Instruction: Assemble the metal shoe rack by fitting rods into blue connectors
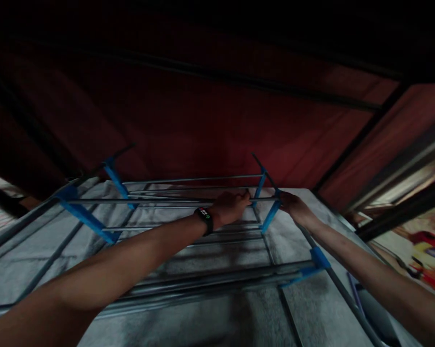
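Note:
A rack of grey metal tubes joined by blue plastic connectors point(85, 215) spreads across the middle of the head view. My left hand point(234, 206), with a black band on its wrist, is closed around a horizontal metal tube point(174, 200) near that tube's right end. At that end, the fingers of my right hand point(295, 207) are wrapped about a blue connector point(271, 215) and its side pole; the dim light partly hides them. Nearer to me, thicker tubes point(217, 278) run into another blue connector point(320, 258).
Pale cloth point(297, 311) lies beneath the rack. Dark red sheeting point(203, 125) with dark frame bars rises behind it. At the lower right is a grey bin point(374, 308) with a purple rim, and further right lies a colourful printed fabric point(432, 253).

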Demonstrator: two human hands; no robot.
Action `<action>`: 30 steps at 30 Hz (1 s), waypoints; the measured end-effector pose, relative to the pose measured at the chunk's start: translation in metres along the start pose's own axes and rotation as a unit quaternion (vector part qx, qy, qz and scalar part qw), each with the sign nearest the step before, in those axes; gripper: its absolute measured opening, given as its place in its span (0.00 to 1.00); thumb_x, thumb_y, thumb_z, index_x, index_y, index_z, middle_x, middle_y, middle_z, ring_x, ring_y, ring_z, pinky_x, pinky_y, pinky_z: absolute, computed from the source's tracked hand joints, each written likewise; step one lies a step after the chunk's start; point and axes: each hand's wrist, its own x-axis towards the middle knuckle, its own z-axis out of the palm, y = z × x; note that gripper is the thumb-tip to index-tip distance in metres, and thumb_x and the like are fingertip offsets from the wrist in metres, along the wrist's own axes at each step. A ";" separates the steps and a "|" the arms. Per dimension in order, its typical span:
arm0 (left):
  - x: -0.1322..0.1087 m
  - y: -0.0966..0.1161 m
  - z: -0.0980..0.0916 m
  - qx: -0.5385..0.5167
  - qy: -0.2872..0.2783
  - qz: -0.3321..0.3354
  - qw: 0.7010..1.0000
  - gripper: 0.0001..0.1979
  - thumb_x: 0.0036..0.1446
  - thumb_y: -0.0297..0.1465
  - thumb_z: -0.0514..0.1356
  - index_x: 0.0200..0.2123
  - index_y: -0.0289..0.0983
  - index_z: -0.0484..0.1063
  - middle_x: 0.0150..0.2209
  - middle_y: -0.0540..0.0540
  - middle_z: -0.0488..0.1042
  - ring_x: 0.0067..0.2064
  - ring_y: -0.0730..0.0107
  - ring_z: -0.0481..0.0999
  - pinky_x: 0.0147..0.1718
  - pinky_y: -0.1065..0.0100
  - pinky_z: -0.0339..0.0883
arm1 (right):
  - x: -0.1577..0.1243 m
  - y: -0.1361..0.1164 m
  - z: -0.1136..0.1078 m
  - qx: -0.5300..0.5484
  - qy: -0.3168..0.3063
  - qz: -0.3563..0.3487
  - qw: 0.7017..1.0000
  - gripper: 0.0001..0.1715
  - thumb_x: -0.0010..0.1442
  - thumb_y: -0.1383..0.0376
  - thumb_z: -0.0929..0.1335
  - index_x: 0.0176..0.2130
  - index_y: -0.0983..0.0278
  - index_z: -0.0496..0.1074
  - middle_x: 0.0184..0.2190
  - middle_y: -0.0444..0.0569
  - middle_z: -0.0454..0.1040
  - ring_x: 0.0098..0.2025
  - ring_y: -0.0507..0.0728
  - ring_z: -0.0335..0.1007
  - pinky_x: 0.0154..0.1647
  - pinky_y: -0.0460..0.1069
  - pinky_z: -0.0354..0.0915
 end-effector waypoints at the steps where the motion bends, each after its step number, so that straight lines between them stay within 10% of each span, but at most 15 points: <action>1: 0.000 0.000 -0.001 -0.001 -0.003 -0.004 1.000 0.16 0.69 0.37 0.44 0.46 0.35 0.67 0.37 0.40 0.79 0.38 0.57 0.79 0.32 0.65 0.66 | 0.000 0.000 0.000 -0.002 -0.008 -0.004 1.000 0.17 0.52 0.52 0.67 0.34 0.63 0.73 0.32 0.50 0.76 0.36 0.59 0.71 0.40 0.53 0.70; 30: 0.001 -0.006 0.008 0.002 0.012 -0.002 1.000 0.13 0.68 0.37 0.46 0.45 0.40 0.67 0.31 0.45 0.77 0.30 0.63 0.76 0.26 0.67 0.56 | -0.002 -0.007 0.000 0.066 -0.003 0.023 0.998 0.24 0.48 0.48 0.70 0.37 0.63 0.73 0.38 0.51 0.77 0.40 0.57 0.70 0.44 0.52 0.66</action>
